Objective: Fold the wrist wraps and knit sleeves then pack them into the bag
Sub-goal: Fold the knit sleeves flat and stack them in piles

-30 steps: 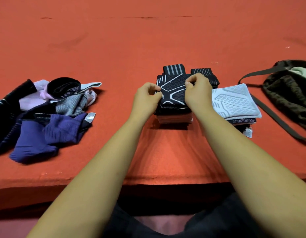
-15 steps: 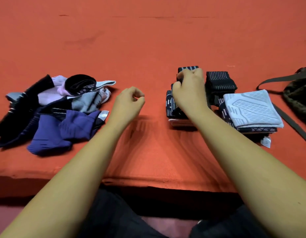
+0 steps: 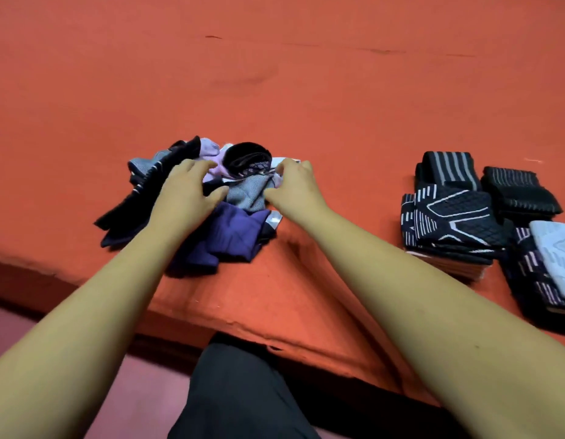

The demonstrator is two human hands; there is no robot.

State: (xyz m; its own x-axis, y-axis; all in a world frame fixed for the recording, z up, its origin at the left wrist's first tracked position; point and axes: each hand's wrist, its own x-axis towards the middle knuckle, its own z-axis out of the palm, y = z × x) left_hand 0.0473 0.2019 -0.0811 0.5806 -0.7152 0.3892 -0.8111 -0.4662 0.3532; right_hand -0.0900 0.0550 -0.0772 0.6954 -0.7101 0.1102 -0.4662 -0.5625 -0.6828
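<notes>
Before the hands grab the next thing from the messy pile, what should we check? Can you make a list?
1. Left hand on the messy pile: ok, fingers spread over its dark pieces.
2. Right hand gripping the grey knit sleeve: cannot tell, fingertips are at its edge.
3. Folded stacks out of the way: ok, apart on the right.
4. Bag ready: cannot tell, not in view.

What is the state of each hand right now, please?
Left hand: open, fingers spread over the unfolded pile.
Right hand: fingers curled at the grey sleeve; whether it grips cannot be told.
</notes>
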